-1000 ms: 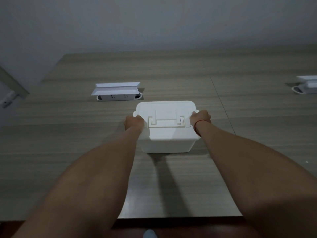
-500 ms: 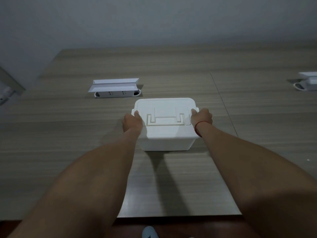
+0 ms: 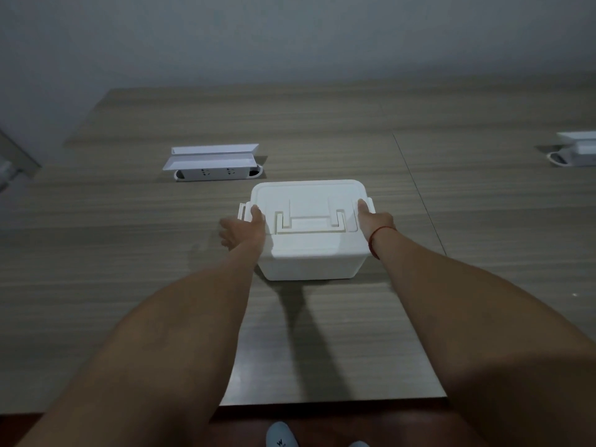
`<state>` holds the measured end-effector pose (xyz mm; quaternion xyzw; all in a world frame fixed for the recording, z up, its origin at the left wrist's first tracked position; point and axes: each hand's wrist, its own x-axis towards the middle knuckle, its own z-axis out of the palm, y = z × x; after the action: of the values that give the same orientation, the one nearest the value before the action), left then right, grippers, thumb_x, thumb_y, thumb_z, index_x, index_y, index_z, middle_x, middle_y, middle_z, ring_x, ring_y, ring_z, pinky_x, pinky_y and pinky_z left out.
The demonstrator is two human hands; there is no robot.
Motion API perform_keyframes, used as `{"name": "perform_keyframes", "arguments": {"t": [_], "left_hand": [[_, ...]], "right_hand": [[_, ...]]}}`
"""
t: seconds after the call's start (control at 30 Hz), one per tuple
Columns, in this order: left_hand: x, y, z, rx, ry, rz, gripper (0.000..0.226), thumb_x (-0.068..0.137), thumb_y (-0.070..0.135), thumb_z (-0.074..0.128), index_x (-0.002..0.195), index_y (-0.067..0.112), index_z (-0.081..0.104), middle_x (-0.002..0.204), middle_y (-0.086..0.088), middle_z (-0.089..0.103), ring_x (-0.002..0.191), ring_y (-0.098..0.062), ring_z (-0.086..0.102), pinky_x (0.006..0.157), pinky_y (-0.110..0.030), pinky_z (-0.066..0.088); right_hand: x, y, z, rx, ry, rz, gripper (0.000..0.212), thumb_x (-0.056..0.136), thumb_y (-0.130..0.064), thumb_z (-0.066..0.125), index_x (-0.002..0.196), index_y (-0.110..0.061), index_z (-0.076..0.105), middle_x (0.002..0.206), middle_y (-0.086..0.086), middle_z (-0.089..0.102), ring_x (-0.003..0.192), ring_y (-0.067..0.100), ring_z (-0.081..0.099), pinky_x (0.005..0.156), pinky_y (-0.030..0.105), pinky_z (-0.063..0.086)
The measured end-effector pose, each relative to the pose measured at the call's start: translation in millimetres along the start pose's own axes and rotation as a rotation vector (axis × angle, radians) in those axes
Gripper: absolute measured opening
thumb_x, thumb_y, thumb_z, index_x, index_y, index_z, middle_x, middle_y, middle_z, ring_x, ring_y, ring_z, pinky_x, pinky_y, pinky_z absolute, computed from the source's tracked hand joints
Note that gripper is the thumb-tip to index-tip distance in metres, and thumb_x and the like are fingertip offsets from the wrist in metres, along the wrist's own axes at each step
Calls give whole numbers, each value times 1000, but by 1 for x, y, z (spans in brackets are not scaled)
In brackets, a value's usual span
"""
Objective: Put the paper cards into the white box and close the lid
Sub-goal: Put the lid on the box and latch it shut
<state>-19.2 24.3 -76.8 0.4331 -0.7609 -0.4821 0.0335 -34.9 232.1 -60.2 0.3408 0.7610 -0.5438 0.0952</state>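
White plastic, stiff and probably light: the white box (image 3: 309, 253) sits lidded between both hands, left hand (image 3: 243, 232) and right hand (image 3: 375, 221), whose fingers (image 3: 256, 211) lie loosely spread against its side latches, gripping nothing.

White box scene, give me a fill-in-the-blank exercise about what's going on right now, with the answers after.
1. The lid of the white box is ____.
2. The string on the right wrist is ____ in colour.
3. The left hand and right hand rest on the box's two ____.
4. The power strip lies on the ____.

Answers: closed; red; sides; table
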Motion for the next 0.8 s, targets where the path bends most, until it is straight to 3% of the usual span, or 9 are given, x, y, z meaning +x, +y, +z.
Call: {"name": "perform_keyframes", "arguments": {"t": [0.17, 0.3, 0.47, 0.63, 0.8], "left_hand": [[4, -2, -1, 154, 114, 171, 58, 89, 48, 50, 119, 0, 59, 132, -19, 52, 125, -35, 47, 101, -44, 38], [10, -4, -2, 10, 67, 198, 51, 85, 43, 58, 116, 3, 62, 121, -14, 62, 110, -31, 59, 86, -35, 46], [10, -7, -1, 38, 9, 310, 53, 93, 40, 52, 137, 11, 52, 133, -12, 60, 125, -31, 54, 103, -37, 43], [8, -6, 1, 105, 74, 405, 42, 97, 31, 46, 129, 8, 60, 126, -15, 65, 118, -34, 58, 96, -37, 45], [11, -1, 4, 23, 60, 337, 41, 95, 27, 46, 120, 0, 64, 121, -21, 67, 113, -38, 61, 95, -42, 49]], "right_hand": [[1, 0, -4, 84, 21, 71, 85, 74, -59, 67, 137, -6, 44, 140, 13, 51, 125, 33, 54, 109, 41, 42], [3, -2, 3, 1, 166, -37, 72, 79, -50, 67, 129, -2, 51, 137, 16, 55, 125, 36, 54, 106, 42, 43], [-1, 8, 10, 6, 269, -81, 65, 78, -54, 67, 118, -3, 56, 126, 15, 61, 113, 36, 60, 93, 41, 48], [-2, 8, 10, -37, 316, -125, 64, 77, -53, 69, 114, -2, 58, 120, 15, 63, 109, 36, 62, 91, 42, 51], [-2, 6, 13, -52, 336, -177, 53, 81, -48, 66, 110, -4, 66, 112, 15, 70, 104, 35, 65, 86, 40, 53]]}}
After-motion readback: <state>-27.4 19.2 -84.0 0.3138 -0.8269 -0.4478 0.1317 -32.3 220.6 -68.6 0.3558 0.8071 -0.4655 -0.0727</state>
